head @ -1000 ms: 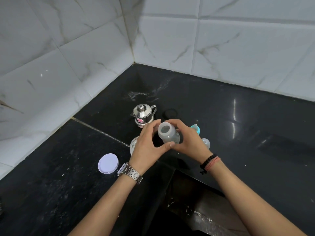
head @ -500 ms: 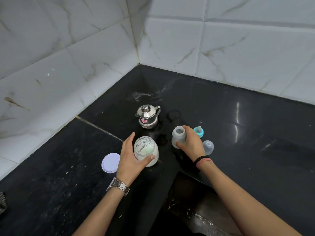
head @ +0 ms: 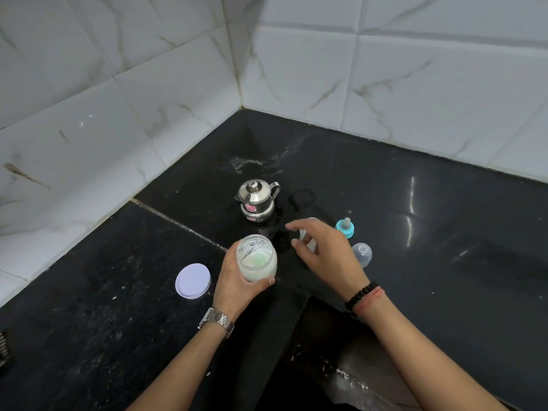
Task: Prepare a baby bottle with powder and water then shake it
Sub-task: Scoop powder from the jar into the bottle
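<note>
Mostly, bottle [head: 308,241] behind right hand [head: 324,256].

Kettle [head: 256,202], teat ring [head: 345,228], dome cap [head: 362,253] crowd centre; counter [head: 444,232] right free.

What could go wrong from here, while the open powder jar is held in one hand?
1. The left hand grips the lidless powder jar above the counter; a tilt could spill powder, since its lid lies apart.
2. The right hand hangs open over the open baby bottle, mostly hiding it; a careless reach might knock it over.
3. The teal nipple ring and clear cap sit on the bare counter and may pick up dirt.
</note>
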